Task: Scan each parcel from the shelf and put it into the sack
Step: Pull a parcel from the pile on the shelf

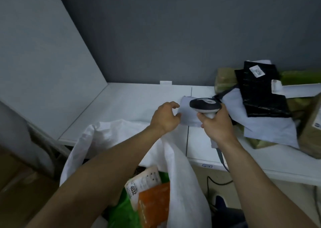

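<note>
My left hand (165,117) pinches the left edge of a small white parcel (188,113) lying on the white shelf (132,102). My right hand (218,123) grips the handle of a grey and black barcode scanner (205,104), whose head hangs just over that parcel. The white sack (184,184) stands open below the shelf edge. Inside it lie an orange parcel (154,203), a labelled white parcel (144,181) and a green one (121,210).
A heap of parcels fills the shelf's right side: a black bag (262,92) with a white label, a pale mailer (271,123), brown boxes (311,132) and a green pack (300,76). The scanner's cable (223,160) hangs down. Cardboard boxes (20,184) stand at lower left.
</note>
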